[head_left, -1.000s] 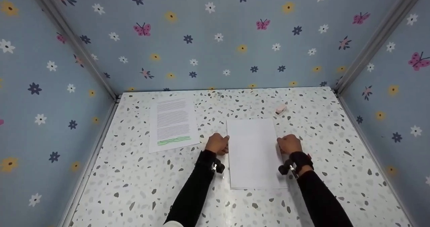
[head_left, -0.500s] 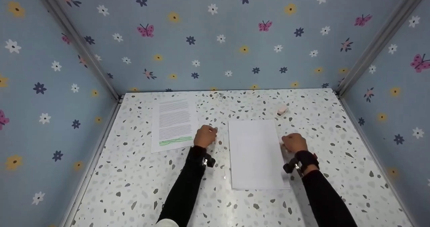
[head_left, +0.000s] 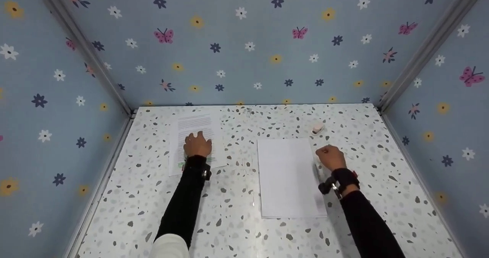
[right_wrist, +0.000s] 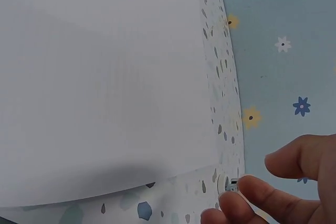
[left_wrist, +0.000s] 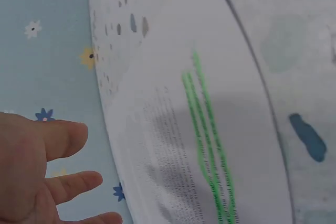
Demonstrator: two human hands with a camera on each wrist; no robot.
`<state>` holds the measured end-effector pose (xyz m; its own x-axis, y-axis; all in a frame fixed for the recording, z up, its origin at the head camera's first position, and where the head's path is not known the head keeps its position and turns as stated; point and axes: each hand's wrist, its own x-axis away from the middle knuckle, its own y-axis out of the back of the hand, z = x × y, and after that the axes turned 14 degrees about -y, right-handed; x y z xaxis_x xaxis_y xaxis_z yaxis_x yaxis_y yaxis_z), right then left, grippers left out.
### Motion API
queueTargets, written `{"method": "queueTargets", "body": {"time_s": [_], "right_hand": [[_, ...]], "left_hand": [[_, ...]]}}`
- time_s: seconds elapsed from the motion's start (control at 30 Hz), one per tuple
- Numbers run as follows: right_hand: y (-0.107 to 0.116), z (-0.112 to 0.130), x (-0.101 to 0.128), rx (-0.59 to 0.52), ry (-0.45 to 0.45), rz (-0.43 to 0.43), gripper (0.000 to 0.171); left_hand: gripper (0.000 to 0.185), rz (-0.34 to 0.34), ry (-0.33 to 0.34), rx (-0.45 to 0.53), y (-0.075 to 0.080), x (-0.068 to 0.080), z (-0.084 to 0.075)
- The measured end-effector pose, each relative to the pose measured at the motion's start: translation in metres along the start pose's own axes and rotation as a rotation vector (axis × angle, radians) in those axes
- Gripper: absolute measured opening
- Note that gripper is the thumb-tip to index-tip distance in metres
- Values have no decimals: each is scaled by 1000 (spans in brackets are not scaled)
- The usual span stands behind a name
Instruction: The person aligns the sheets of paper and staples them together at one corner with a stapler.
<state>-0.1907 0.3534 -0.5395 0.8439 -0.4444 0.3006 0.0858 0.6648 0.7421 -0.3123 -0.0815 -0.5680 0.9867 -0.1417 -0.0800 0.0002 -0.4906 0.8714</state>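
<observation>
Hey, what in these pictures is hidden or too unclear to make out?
- Printed sheet: text too small in the head view, blurred in the left wrist view; the left hand covers part.
- Small item pinched by the right hand: cut off by the right wrist frame edge, hidden behind the hand in the head view.
- Small pale object: too small to identify.

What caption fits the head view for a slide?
Left hand rests on the printed sheet; right hand sits beside the blank paper stack on a speckled table.
</observation>
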Motion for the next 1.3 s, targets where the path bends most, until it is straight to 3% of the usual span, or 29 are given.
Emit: {"method": "queueTargets", "body": {"time_s": [0.23,0.7,0.97,1.1,1.3], "right_hand": [[-6,-4,-6,-11,21,-3,39],[-12,-9,-10,6,1,19,38],[-12,-2,-6,17,16,6,37],[-14,3,-2,19,29,2,36],[-17,10,3,9,42,28,33]], "left_hand": [[65,149,32,-38,-14,11,17],[69,183,36,-67,-11,17,13],[76,233,13,-79,-34,10,33],[79,246,-9,-107,-37,22,20],[78,244,-56,-180,-30,58,-27]]}}
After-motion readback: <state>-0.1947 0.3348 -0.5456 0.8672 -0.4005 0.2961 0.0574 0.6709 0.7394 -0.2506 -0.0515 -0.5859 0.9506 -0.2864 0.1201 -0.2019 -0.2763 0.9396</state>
